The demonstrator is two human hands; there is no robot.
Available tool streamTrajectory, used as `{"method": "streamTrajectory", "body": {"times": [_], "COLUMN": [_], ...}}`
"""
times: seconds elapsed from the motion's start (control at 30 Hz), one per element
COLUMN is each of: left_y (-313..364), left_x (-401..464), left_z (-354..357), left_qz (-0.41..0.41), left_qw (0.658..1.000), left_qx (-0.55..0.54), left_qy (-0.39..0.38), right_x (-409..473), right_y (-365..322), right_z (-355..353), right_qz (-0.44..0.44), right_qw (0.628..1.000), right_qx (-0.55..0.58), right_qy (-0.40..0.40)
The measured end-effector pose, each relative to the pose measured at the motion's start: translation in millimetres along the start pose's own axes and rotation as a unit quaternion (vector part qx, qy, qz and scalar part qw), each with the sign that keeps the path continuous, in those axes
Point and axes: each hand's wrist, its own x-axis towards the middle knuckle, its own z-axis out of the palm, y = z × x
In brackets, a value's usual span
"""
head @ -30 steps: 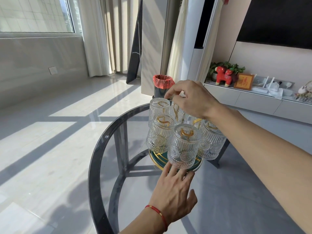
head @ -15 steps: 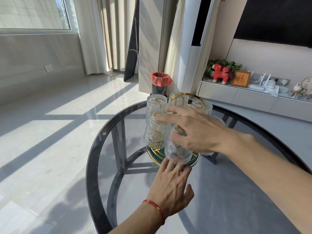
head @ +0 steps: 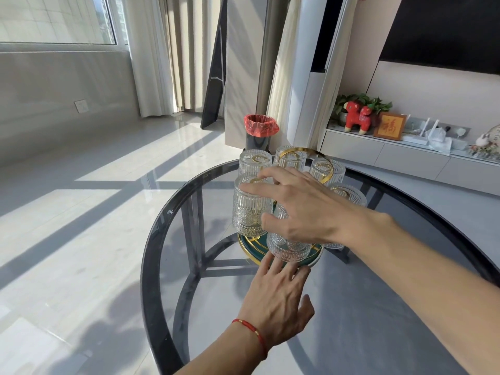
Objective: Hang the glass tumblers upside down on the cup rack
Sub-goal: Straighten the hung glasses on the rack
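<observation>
A cup rack with a green and gold base (head: 250,246) and a gold ring handle (head: 297,150) stands on a round glass table (head: 147,266). Several ribbed glass tumblers hang on it upside down, among them a left one (head: 247,209) and back ones (head: 254,161). My right hand (head: 305,212) lies over the front tumbler (head: 288,246), palm on its upturned bottom and thumb against its side, index finger stretched over the left one. My left hand (head: 276,301) lies flat on the table, fingertips touching the base under the front tumbler.
A black bin with a red bag (head: 259,131) stands on the floor behind the table. A low cabinet at the right carries a red toy horse (head: 357,117) and a framed picture (head: 389,126). The table's dark rim curves around the rack.
My right hand came down from the ring handle at the top of the rack onto the front tumbler. My left hand stayed at the base.
</observation>
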Motion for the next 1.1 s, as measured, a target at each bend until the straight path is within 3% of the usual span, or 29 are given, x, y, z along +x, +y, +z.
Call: {"method": "streamTrajectory", "body": {"times": [0.83, 0.97, 1.1], "left_y": [0.6, 1.1, 0.5], "left_x": [0.5, 0.6, 0.4], "left_z": [-0.8, -0.2, 1.2], "left_qz": [0.000, -0.002, 0.000], "left_qw": [1.000, 1.000, 1.000], "left_qx": [-0.002, -0.002, -0.008], "left_qy": [-0.005, -0.007, -0.004], "right_x": [-6.6, -14.8, -34.4], "right_y": [-0.5, 2.4, 16.2], "right_z": [3.3, -1.8, -3.1], "right_qz": [-0.012, -0.010, 0.010], "right_qw": [0.999, 0.998, 0.979], "right_qx": [-0.039, -0.029, 0.059], "right_qy": [0.009, 0.059, 0.195]}}
